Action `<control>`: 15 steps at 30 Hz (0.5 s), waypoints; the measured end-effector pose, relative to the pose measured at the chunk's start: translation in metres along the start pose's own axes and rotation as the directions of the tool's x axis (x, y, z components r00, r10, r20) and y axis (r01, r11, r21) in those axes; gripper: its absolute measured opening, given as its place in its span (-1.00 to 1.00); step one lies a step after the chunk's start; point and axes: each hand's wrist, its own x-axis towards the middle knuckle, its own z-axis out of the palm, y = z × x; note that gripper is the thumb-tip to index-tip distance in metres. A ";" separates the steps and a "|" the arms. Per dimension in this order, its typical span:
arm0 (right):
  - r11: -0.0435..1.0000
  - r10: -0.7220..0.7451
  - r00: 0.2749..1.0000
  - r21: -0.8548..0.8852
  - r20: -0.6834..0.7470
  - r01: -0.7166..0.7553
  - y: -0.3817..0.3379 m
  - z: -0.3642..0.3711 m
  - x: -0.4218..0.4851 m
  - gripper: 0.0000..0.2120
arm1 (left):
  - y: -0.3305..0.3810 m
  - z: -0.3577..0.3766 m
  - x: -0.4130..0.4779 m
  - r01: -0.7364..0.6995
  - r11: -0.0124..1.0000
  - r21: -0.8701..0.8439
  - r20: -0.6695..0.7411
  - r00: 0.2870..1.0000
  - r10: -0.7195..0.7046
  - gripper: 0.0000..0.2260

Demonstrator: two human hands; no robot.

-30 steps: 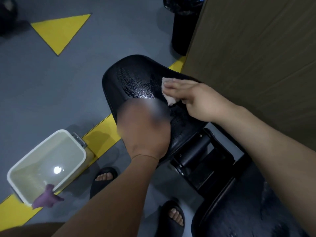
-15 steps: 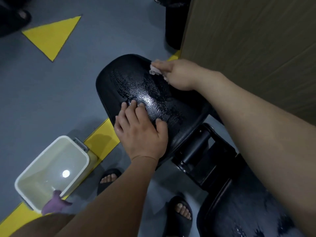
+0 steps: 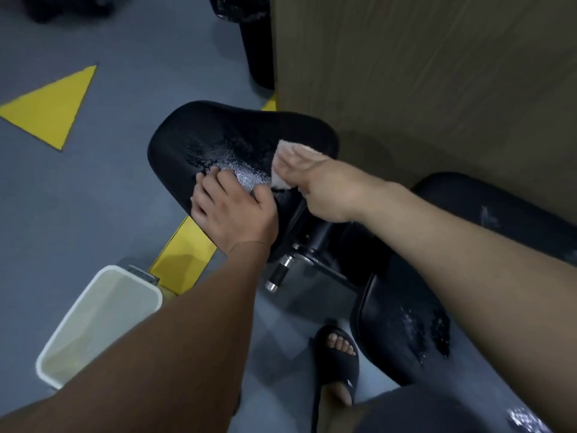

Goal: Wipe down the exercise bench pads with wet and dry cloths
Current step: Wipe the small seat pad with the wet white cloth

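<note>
The black seat pad (image 3: 199, 135) of the exercise bench lies in the middle, with a shiny wet patch at its centre. My left hand (image 3: 231, 210) rests flat on the pad's near edge, fingers spread. My right hand (image 3: 315, 182) presses a pale cloth (image 3: 290, 151) onto the pad's right side with straight fingers. A second black pad (image 3: 402, 335), also streaked with water, lies at the lower right under my right forearm.
A white plastic tub (image 3: 103, 310) stands on the grey floor at the lower left beside a yellow floor stripe (image 3: 184, 254). A wooden panel (image 3: 421, 73) rises right behind the bench. The bench's metal adjustment pin (image 3: 278, 270) sticks out below the seat. My sandalled foot (image 3: 338, 357) stands near the frame.
My right hand has drawn the cloth back from the pad's far right edge toward the centre. My left hand stays resting on the near edge. The camera view has shifted.
</note>
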 end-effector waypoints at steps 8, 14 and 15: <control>0.987 -0.024 0.970 0.147 -0.240 0.061 0.003 0.039 -0.022 -0.34 | -0.002 -0.002 0.000 0.001 1.000 -0.024 0.030 1.000 0.000 -0.59; 0.823 0.430 0.739 0.562 -0.519 -0.085 -0.015 0.059 0.002 -0.45 | -0.003 0.001 -0.001 -0.005 1.000 -0.007 0.064 0.998 0.006 -0.61; 0.774 0.502 0.660 0.631 -0.559 -0.055 -0.026 0.069 0.003 -0.47 | -0.003 0.002 -0.001 -0.004 1.000 0.000 0.066 0.998 0.004 -0.62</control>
